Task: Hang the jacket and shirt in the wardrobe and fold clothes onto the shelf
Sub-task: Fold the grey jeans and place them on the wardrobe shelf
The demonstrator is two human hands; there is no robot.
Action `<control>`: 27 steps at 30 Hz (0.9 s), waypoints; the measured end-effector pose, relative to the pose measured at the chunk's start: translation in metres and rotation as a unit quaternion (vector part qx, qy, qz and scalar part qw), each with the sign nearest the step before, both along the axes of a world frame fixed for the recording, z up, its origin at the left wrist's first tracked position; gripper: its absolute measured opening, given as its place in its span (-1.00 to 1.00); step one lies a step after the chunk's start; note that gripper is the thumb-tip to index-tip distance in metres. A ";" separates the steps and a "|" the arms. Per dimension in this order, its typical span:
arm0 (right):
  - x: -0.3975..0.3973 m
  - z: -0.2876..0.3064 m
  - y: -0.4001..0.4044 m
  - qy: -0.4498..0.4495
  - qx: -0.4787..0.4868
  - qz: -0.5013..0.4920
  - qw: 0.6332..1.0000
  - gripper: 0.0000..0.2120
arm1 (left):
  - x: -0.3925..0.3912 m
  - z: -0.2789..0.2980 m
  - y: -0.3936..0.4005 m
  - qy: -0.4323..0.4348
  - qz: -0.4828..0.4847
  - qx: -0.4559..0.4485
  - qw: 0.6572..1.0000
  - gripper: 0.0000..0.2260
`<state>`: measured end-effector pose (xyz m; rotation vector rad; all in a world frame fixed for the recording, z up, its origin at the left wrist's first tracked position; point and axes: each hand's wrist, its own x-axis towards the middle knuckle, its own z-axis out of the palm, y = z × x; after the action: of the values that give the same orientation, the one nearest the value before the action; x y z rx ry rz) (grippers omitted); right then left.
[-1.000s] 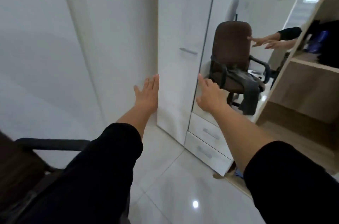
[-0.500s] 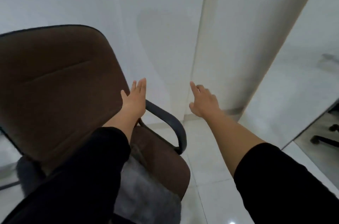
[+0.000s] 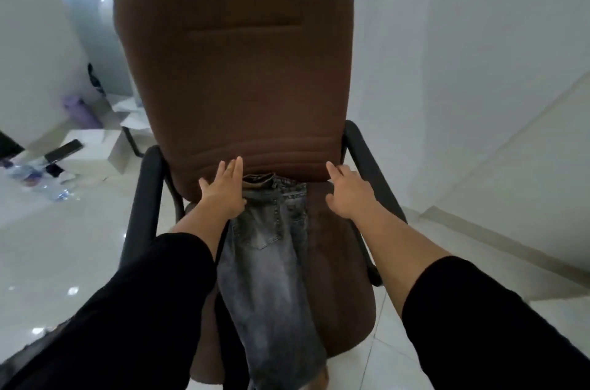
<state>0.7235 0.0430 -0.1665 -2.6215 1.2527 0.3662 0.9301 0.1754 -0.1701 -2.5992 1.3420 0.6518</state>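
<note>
Jeans: a grey washed pair (image 3: 269,265) is lying along the brown seat of the chair (image 3: 236,64), waistband up against the foot of the backrest, legs trailing off the front edge toward the camera.
Left hand: the left hand (image 3: 223,195) is reaching forward with fingers straight and close together, thumb set apart; the palm is facing down and its inner edge is overlapping the left side of the jeans near the waistband. Grip spread, nothing pinched. Whether the palm is pressing the cloth cannot be told.
Right hand: the right hand (image 3: 349,195) is extending flat over the bare seat just right of the jeans, fingers straight and slightly fanned, holding nothing.
Arms: both forearms are stretching out near parallel, black sleeves pushed up above the wrists.
Chair: it is facing the camera, black armrests either side.
Surroundings: glossy white floor tiles (image 3: 54,246); at left, a white box (image 3: 92,153) with a dark phone (image 3: 64,150) on it.
</note>
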 end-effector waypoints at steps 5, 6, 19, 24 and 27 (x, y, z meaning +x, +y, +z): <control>0.021 -0.066 -0.012 0.024 0.089 0.032 0.995 -0.31 | 0.001 -0.054 -0.004 0.013 0.005 0.056 0.998 -0.22; 0.024 -0.081 -0.016 0.026 0.103 0.030 0.994 -0.31 | 0.003 -0.066 -0.009 0.015 0.001 0.063 0.998 -0.22; 0.071 -0.241 -0.080 -0.049 0.236 -0.134 0.961 -0.28 | 0.029 -0.198 -0.127 0.008 -0.035 0.041 0.999 -0.30; 0.088 -0.267 -0.085 -0.118 0.276 -0.217 0.929 -0.25 | 0.036 -0.223 -0.144 0.000 0.031 0.051 0.998 -0.34; 0.093 -0.265 -0.079 -0.168 0.312 -0.232 0.906 -0.24 | 0.045 -0.228 -0.140 0.004 0.068 0.001 0.998 -0.43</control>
<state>0.8167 -0.0363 -0.4314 -1.7008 1.3078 0.1740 0.9749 0.0353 -0.3978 -2.7073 1.1724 0.6837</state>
